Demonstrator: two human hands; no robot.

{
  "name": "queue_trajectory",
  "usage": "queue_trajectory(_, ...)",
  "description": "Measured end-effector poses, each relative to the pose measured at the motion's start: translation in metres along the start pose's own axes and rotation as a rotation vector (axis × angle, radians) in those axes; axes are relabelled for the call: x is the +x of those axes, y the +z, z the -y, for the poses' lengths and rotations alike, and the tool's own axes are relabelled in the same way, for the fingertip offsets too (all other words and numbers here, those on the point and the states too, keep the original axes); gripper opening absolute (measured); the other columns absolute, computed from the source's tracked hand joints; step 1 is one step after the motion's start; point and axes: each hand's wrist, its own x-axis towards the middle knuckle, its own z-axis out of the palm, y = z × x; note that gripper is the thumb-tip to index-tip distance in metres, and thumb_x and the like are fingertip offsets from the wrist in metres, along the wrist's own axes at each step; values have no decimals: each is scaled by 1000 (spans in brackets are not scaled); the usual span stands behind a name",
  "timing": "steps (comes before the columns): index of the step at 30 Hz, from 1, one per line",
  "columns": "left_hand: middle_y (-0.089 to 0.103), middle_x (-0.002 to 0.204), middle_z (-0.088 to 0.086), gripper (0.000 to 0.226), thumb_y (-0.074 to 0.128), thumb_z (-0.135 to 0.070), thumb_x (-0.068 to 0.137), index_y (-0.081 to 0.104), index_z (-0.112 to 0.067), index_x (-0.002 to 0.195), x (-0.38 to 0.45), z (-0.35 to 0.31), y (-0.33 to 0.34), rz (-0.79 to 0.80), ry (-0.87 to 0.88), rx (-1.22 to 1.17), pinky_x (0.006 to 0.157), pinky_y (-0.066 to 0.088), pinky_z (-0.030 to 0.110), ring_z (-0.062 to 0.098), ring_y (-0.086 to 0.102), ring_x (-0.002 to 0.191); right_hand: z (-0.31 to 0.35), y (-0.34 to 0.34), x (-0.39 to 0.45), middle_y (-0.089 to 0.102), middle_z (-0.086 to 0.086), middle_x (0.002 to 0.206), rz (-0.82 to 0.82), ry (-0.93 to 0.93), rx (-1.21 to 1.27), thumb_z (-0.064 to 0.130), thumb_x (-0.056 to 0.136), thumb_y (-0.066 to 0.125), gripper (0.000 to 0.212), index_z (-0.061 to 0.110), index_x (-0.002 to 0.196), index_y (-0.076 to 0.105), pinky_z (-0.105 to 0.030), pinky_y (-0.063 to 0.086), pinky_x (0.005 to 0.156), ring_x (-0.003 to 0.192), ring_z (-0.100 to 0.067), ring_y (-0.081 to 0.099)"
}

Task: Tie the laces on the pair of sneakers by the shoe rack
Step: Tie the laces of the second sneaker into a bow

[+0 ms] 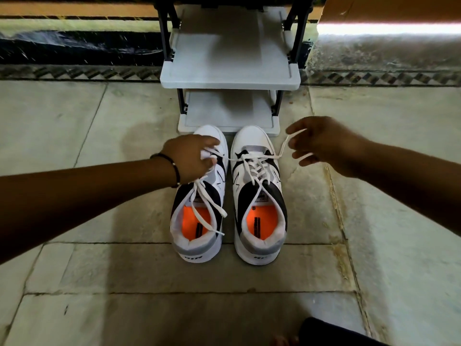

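Observation:
Two white, black and grey sneakers with orange insoles stand side by side on the floor, toes toward the shoe rack (229, 78). The left sneaker (199, 221) has loose white laces trailing over its opening. The right sneaker (259, 208) has its lace (254, 168) pulled out sideways in both directions. My left hand (189, 158) hovers over the left sneaker's toe and grips one end of that lace. My right hand (321, 143) is to the right of the right sneaker and pinches the other end between its fingertips.
The grey plastic rack with dark posts stands just beyond the toes, two shelves showing. Pale stone floor tiles (99, 270) spread all around. A dark patterned border runs along the wall behind. Dark cloth (331, 333) shows at the bottom right.

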Motion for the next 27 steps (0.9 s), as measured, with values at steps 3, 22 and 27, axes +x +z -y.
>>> queue_trajectory(3,48,141,1,43,51,-31,88,47,-28,130,7,-9,12,63,92,158,116,19,42,20,28,140,-1,24,7,61,-2,110,-6,-252,-373,13,86,61,29,22,114,63,-25,47,63,84,-16,59)
queue_trajectory(22,72,95,1,21,50,-16,84,66,-24,97,21,-42,20,-53,146,-41,96,40,42,25,61,97,-7,44,19,65,-15,99,-12,-497,-763,11,88,50,15,5,91,64,-37,47,76,91,-28,57)
queue_trajectory(27,67,89,-9,16,54,-30,85,68,-28,94,7,-41,-2,-100,259,2,95,35,38,18,57,100,3,18,0,60,6,70,4,-445,-691,14,88,58,8,15,84,65,-22,40,56,63,-9,54)
